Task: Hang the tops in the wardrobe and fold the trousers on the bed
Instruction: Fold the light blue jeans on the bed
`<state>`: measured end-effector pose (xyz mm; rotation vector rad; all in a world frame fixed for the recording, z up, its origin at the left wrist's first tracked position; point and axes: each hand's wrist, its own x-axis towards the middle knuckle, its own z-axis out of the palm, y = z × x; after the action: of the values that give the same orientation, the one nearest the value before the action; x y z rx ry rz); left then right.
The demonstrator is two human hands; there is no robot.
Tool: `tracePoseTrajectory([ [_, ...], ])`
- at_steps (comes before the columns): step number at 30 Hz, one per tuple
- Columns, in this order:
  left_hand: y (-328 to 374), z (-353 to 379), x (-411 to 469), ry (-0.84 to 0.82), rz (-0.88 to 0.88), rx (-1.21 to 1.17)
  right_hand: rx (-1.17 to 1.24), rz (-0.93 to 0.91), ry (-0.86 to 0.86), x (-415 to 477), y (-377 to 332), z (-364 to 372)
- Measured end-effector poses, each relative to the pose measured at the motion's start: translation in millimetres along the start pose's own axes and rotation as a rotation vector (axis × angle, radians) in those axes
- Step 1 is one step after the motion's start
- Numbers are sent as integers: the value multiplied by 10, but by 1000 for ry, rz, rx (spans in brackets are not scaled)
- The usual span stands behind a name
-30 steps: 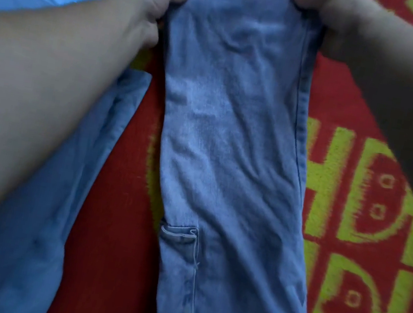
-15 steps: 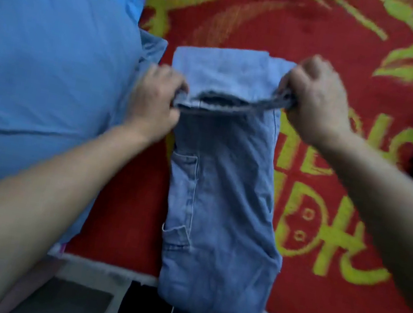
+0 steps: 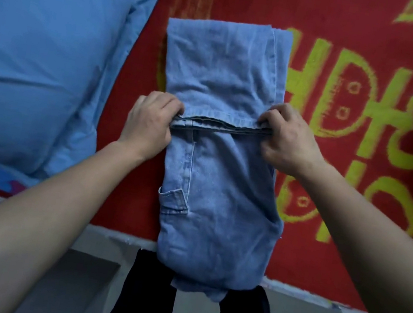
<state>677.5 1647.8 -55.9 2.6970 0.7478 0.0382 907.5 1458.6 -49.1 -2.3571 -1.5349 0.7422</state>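
Left hand [image 3: 149, 126] and right hand [image 3: 288, 142], fingers pinching jeans [image 3: 222, 186] hem, arms outstretched

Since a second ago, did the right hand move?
Yes. The right hand, gripping the jeans, came back toward the person, down along the yellow letters.

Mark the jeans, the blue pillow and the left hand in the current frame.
jeans [image 3: 222, 186]: head view, middle of the lower denim panel.
blue pillow [image 3: 40, 46]: head view, centre of its top face.
left hand [image 3: 147, 124]: head view, back of the hand.
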Motion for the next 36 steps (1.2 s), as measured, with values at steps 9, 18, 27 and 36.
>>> tracePoseTrajectory([
  [9,120,-54,481,21,-86,16,217,664,173,825,-180,-226],
  [18,282,346,245,-351,-65,180,165,743,161,800,24,-11],
  [27,190,240,657,-58,-338,87,-218,237,345,842,-163,239],
  [36,-12,545,914,-327,-563,-11,-22,324,82,976,15,382],
])
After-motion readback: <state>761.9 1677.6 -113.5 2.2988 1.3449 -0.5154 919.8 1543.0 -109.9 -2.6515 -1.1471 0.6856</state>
